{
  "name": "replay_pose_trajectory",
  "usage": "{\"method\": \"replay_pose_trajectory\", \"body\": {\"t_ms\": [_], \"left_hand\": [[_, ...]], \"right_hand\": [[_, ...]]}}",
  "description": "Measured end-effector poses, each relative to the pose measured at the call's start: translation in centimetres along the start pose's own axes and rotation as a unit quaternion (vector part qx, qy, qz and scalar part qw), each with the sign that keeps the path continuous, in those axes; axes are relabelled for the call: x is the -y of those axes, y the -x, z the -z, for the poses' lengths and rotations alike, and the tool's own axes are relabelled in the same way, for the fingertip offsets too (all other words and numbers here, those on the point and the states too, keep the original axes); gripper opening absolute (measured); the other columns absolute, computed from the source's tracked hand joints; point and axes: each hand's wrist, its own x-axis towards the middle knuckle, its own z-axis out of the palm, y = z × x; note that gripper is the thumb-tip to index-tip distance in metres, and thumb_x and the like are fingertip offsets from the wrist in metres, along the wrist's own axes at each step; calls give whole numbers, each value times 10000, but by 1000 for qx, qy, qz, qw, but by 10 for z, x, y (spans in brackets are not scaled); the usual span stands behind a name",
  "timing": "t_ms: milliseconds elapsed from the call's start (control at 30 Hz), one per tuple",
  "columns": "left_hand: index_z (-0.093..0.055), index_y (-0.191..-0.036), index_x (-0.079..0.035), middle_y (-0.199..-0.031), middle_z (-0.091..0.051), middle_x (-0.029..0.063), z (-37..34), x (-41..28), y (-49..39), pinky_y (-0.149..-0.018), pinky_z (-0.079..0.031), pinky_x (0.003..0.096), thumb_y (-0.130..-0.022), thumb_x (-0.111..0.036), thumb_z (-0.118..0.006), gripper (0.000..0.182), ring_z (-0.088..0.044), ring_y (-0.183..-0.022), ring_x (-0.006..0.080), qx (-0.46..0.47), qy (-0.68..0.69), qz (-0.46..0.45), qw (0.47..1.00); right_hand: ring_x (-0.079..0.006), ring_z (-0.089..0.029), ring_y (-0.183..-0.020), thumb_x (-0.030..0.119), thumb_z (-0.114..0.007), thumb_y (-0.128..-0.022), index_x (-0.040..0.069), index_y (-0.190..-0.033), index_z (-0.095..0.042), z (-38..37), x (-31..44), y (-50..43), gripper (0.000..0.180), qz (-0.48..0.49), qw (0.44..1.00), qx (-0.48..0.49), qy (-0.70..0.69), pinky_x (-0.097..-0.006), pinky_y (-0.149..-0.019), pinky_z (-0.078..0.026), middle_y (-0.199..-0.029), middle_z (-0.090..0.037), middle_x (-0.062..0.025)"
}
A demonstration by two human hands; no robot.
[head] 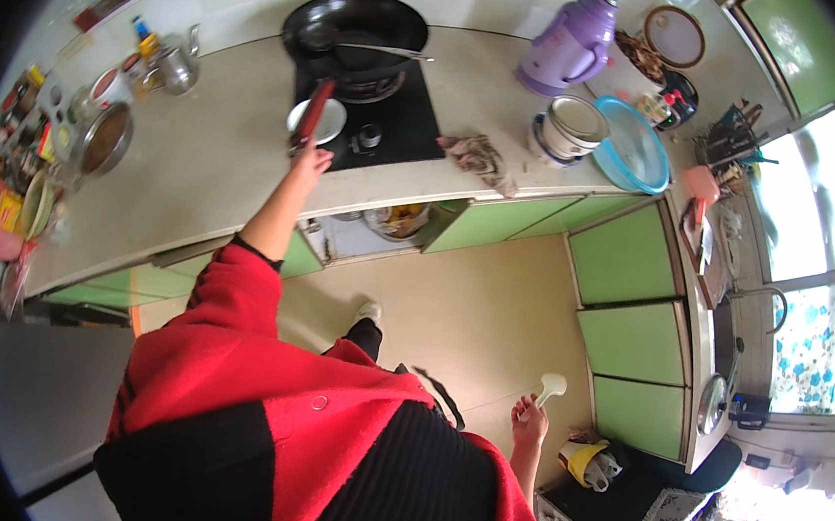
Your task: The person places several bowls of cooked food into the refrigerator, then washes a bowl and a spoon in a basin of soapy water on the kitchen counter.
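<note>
A black wok (380, 23) stands tilted on the back of a black glass-topped gas stove (408, 124), with a metal ladle (381, 50) lying in it. Its reddish handle (315, 111) points towards me, and my left hand (312, 161) grips the handle's end. Partly under the handle, a white bowl (333, 123) sits at the stove's front left. Away from the counter, low on the right, my right hand (530, 422) holds a white spoon or small ladle (552, 384) by its handle, bowl end up.
A crumpled cloth (480, 159) lies right of the stove, near stacked bowls (573, 128), a blue basin (632, 145) and a purple thermos flask (568, 45). Jars and a metal bowl (107, 139) stand left. Below the counter, an open green cabinet door (496, 227) juts out.
</note>
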Motion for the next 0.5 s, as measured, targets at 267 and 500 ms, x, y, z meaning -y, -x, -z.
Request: {"method": "replay_pose_trajectory", "body": {"t_ms": [267,500], "left_hand": [[-348,-1177,46,-1113,-503,229,14,-1,-48,-859,-487,452,-881,-96,-412,334,-561,-991,365,68,89,-32,993],[-413,-1147,39,-1044,-552,170,28,3,2,-833,-498,378,-856,-88,-426,318,-577,-967,294,-1,76,-22,997]], "right_hand": [[-127,-529,-697,60,-474,-873,1,-1158,-440,-141,149,-55,293,159,979,127,30,-264,-644,-449,-820,-558,-67],[-92,-557,-651,76,-456,-891,-17,-1085,-522,-265,289,-123,225,348,902,89,240,-234,-612,-477,-787,-598,-60]]}}
